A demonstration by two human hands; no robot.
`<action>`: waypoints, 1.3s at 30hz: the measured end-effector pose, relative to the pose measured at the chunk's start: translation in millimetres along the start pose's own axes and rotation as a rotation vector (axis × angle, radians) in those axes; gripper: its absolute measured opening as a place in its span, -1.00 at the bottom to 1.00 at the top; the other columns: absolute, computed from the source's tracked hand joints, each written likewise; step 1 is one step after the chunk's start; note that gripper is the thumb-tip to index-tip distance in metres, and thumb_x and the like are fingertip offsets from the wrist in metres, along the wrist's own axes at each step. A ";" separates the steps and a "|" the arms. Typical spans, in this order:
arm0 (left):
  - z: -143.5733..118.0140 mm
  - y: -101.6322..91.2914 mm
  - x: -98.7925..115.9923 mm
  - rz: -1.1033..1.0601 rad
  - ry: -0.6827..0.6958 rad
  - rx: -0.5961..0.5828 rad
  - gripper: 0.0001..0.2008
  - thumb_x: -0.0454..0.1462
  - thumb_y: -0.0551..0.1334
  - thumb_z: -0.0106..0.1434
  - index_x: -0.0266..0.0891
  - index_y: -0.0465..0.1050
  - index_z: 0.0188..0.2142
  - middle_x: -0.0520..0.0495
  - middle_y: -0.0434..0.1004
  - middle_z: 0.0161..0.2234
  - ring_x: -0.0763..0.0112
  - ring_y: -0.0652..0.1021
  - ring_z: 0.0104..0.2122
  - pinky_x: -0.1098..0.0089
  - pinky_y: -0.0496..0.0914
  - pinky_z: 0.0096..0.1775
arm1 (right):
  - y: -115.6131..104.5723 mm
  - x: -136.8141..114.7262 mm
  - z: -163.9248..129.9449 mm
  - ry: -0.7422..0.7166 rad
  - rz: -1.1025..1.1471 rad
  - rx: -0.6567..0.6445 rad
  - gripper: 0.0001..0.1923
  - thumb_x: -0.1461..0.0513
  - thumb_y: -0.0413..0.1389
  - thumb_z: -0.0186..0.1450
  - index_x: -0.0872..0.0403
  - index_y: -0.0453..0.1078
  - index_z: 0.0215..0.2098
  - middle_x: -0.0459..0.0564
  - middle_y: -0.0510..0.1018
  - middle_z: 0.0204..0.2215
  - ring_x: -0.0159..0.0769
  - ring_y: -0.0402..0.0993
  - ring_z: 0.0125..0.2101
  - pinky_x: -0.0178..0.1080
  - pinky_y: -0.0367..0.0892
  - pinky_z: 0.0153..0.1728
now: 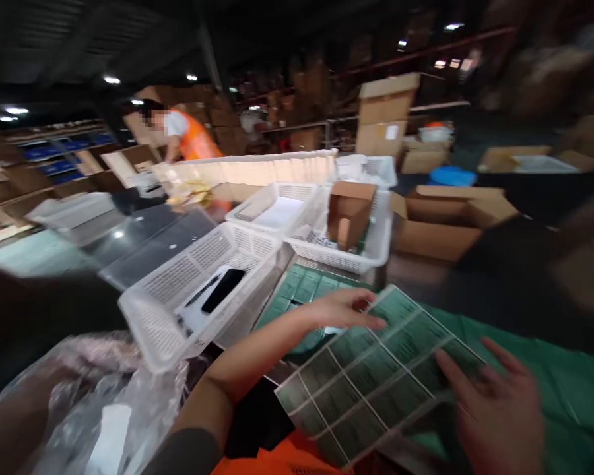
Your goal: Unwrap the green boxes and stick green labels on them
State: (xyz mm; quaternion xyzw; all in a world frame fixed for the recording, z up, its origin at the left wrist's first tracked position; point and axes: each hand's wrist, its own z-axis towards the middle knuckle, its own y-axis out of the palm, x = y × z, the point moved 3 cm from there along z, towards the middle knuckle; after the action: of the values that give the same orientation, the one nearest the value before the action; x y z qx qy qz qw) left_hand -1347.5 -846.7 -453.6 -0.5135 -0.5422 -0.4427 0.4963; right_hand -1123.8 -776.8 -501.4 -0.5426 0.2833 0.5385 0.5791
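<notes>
A stiff-looking green sheet (pixel 376 369), marked by pale lines into a grid of rectangles with blurred dark print, is held tilted in front of me. My left hand (pixel 344 309) reaches across to its upper edge, fingers over the border. My right hand (pixel 495 396) grips its right side, thumb on the face and the other fingers partly behind it. Beneath my left forearm lies another green gridded sheet (pixel 301 282) on the work surface. Green wrapped material (pixel 564 376) stretches out under and beyond my right hand.
A white perforated basket (pixel 163 290) at left contains a black phone (pixel 224 290), a pen and paper. Another basket (pixel 336 257) holds an opened carton (pixel 351 208). An open cardboard box (pixel 435 237) stands right. Clear plastic wrap (pixel 148 396) fills the lower left. A person in orange (pixel 198 138) bends over farther back.
</notes>
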 end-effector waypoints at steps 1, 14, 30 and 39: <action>-0.1 1.9 0.6 -0.079 0.049 0.069 -0.61 -0.14 0.56 -0.12 -0.22 0.49 -0.37 0.11 0.42 -0.52 0.48 0.37 -0.51 0.39 0.24 -0.40 | 0.9 -5.9 -5.9 0.065 0.027 0.033 -0.36 -0.17 0.27 0.20 -0.11 0.26 0.12 -0.06 0.53 -0.52 -0.18 0.48 -0.62 -0.15 0.43 -0.60; -4.1 22.4 11.2 -0.103 0.223 0.251 -0.73 -0.20 0.53 -0.01 -0.19 0.49 -0.42 0.07 0.58 -0.47 0.50 0.49 -0.46 0.47 0.39 -0.33 | 2.4 -9.6 -14.8 0.249 0.745 0.237 -0.47 0.04 0.48 -0.09 0.03 0.45 -0.23 -0.15 0.46 -0.47 -0.38 0.42 -0.43 -0.32 0.41 -0.36; -18.2 2.7 4.8 0.051 0.272 0.340 -0.76 -0.18 0.51 0.05 -0.17 0.51 -0.41 0.06 0.57 -0.47 0.49 0.47 -0.46 0.49 0.37 -0.38 | 2.1 -19.0 -30.1 -0.041 0.292 0.016 -0.47 -0.11 0.09 0.40 0.05 0.23 -0.57 -0.18 0.23 -0.63 -0.40 0.15 -0.55 -0.29 0.08 -0.48; -82.5 -12.1 17.2 0.644 0.243 0.366 -0.82 -0.20 0.33 0.28 -0.13 0.59 -0.12 -0.07 0.70 -0.23 0.32 0.65 -0.29 0.40 0.49 -0.33 | 1.3 -11.7 -37.6 -0.021 0.144 -0.157 -0.44 -0.10 0.07 0.40 0.03 0.15 -0.61 -0.17 0.18 -0.63 -0.37 0.15 -0.57 -0.30 0.07 -0.52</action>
State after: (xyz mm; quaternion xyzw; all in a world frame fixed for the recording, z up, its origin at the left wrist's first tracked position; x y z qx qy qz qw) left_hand -1352.3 -927.2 -426.6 -0.5043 -0.3604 -0.2178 0.7539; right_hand -1118.4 -815.8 -500.6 -0.5590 0.2724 0.6047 0.4976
